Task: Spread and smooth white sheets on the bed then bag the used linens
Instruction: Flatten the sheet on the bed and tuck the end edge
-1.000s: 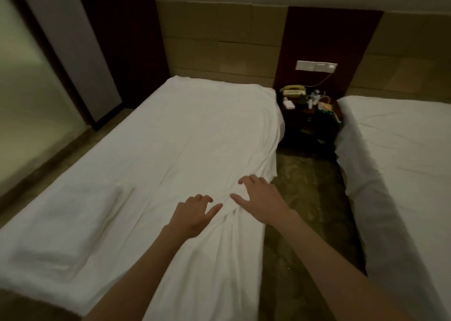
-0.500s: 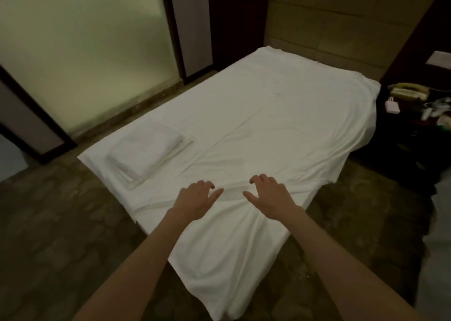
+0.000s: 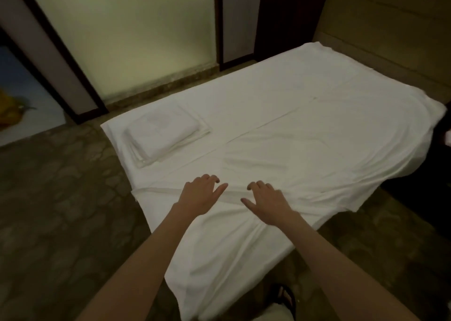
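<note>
One white sheet (image 3: pixel 305 135) covers the bed, its near corner hanging down; one folded linen stack (image 3: pixel 162 137) lies at the left edge; the left hand (image 3: pixel 199 195) and right hand (image 3: pixel 268 202) rest flat on the sheet, fingers spread, grasping nothing; stone-pattern floor (image 3: pixel 61 198), frosted glass panel (image 3: pixel 136 32) behind.

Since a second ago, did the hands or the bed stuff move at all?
Mostly the view turned left: the second bed and the nightstand with the phone slid out of sight, and the big frosted panel came in. Both the left hand and the right hand stayed spread on the white sheet near the bed's foot, gripping nothing. The folded linens stayed where they were.
</note>
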Demonstrator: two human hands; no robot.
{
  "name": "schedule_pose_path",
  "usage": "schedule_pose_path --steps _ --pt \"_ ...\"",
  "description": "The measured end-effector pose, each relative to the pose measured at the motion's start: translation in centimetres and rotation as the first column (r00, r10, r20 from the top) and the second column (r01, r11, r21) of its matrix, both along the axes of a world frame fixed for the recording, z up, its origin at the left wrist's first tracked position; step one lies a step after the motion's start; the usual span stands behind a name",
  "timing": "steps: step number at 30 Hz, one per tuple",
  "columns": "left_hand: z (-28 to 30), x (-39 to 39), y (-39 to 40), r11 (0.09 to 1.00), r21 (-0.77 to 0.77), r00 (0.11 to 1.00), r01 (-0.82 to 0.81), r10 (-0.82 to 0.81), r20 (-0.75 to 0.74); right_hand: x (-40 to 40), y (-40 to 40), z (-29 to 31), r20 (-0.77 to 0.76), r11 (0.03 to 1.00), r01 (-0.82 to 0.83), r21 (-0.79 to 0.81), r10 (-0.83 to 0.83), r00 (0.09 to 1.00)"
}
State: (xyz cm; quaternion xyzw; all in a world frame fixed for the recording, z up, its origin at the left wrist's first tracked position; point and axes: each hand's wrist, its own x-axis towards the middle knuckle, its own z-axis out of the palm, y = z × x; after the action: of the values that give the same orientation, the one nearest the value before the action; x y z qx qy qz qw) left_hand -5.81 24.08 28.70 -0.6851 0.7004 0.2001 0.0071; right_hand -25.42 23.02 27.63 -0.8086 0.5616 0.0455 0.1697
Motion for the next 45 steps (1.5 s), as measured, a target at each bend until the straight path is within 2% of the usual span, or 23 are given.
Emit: schedule_pose_path --steps 9,15,19,23,30,35,37,41,43,45 --pt "-4.2 -8.7 1.1 0.938 0.171 0.95 -0.3 0.309 -0.03 -5.9 -8.7 3.0 0.007 0.959 -0.278 -0.055 0.278 0.96" --pt "-4.4 -9.8 -0.3 0.921 0.158 0.931 -0.355 0.364 -0.033 -7.9 -10.1 0.5 0.017 0.944 -0.329 0.013 0.329 0.944" --pt "-5.9 -8.9 -3.5 0.926 0.128 0.928 -0.354 0.365 -0.074 -8.6 -10.8 -3.8 0.02 0.953 -0.283 0.109 0.282 0.959" --pt "-10.4 -9.0 -7.3 0.939 0.146 0.943 -0.31 0.324 -0.077 -8.5 -12.8 -9.7 0.009 0.95 -0.232 0.207 0.235 0.972" --pt "-23.4 -9.8 -12.5 0.949 0.133 0.942 -0.286 0.304 -0.143 -8.6 -18.1 -23.3 0.045 0.942 -0.155 0.298 0.148 0.988" --pt "-32.4 -10.3 -14.4 0.934 0.208 0.945 -0.291 0.314 -0.089 -9.4 -20.6 -31.5 0.051 0.914 -0.227 0.337 0.223 0.974" --pt "-34.0 -10.6 -14.9 0.92 0.222 0.935 -0.322 0.346 -0.076 -9.8 -21.1 -33.1 0.131 0.918 -0.227 0.324 0.194 0.972" --pt "-34.1 -9.9 -15.7 0.871 0.215 0.839 -0.442 0.486 -0.244 -10.6 -21.6 -33.5 0.316 0.913 -0.236 0.332 0.128 0.94" --pt "-33.5 -9.3 -16.3 0.859 0.227 0.808 -0.459 0.51 -0.293 -10.8 -21.9 -32.9 0.356 0.898 -0.246 0.364 0.11 0.928" --pt "-32.8 -8.8 -17.8 0.836 0.259 0.775 -0.484 0.547 -0.316 -10.8 -23.3 -32.4 0.383 0.87 -0.194 0.454 0.006 0.924"
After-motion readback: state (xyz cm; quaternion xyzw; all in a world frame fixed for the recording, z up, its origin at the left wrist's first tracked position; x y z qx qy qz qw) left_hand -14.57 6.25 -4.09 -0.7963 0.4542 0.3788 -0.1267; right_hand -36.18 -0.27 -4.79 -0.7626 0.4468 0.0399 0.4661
